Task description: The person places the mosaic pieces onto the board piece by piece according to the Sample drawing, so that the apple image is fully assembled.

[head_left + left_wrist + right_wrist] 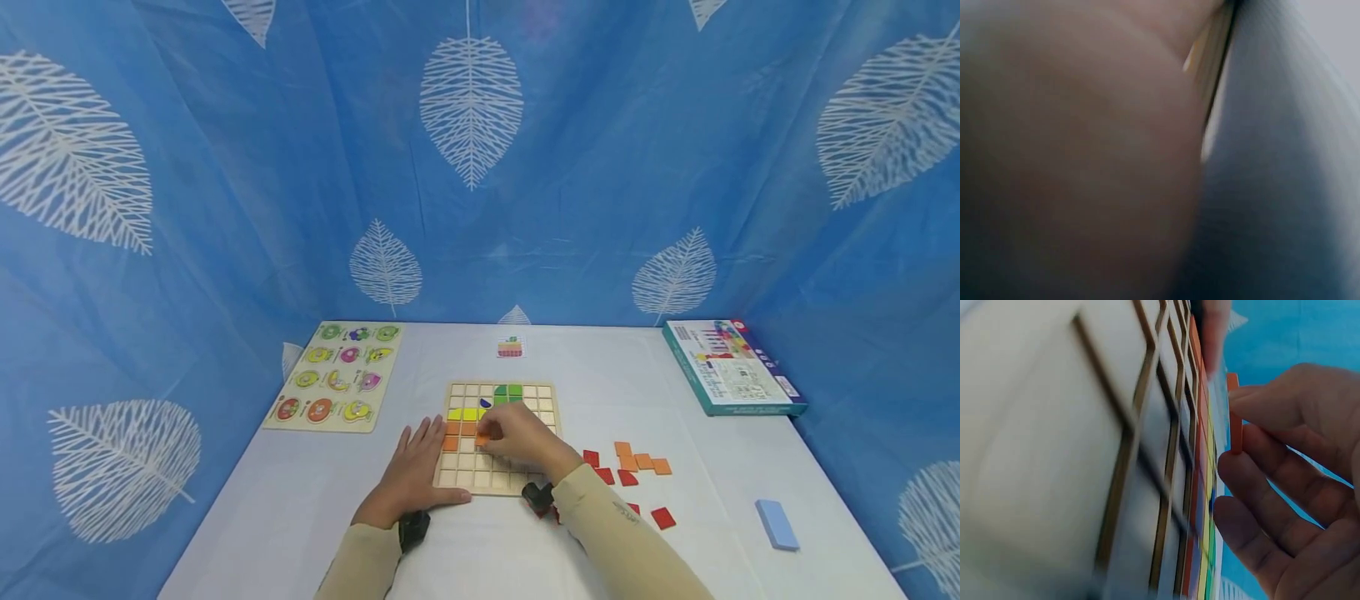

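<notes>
Right hand [525,437] over the middle of the wooden grid board [501,439], fingers pinching a small orange tile [1234,412]; in the head view the tile [482,437] sits at the fingertips just above the board's third row, beside orange tiles already seated there. Left hand [412,475] flat, fingers straight, pressing on the board's left edge and the white bench [300,500]; its wrist view is blurred, mostly skin. Board shows green tiles along the top, yellow below them, orange under that, lower cells bare. Loose red and orange tiles [633,471] lie on the bench right of the board. Farther out: fruit peg puzzle [333,377] at left, a small pattern card [511,347] behind the board, teal box [731,367] at right, blue block [777,524] near the right front.
</notes>
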A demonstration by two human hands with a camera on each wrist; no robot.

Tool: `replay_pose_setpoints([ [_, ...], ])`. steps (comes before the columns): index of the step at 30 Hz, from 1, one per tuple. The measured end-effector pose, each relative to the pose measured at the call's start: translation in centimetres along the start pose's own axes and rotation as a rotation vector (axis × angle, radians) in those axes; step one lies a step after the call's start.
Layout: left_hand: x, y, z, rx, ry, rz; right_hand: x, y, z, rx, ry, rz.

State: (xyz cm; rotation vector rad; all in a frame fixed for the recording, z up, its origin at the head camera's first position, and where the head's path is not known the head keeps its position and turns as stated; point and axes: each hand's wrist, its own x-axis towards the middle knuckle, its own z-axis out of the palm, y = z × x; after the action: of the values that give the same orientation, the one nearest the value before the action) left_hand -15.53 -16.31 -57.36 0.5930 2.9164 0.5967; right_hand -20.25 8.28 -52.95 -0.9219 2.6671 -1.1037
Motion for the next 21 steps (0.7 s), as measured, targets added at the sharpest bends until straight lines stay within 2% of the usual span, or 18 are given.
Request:
replay_pose_setpoints([
  [9,-0.2,0.2,-0.3,-0.022,-0.002,0.005,1.5,-0.8,2.0,-0.027,-0.024,0.042],
  [21,-0.3,0.0,-0.3,-0.012,0.005,0.028,1.6,-1.2,2.9,-0.091,-0.001,0.053],
])
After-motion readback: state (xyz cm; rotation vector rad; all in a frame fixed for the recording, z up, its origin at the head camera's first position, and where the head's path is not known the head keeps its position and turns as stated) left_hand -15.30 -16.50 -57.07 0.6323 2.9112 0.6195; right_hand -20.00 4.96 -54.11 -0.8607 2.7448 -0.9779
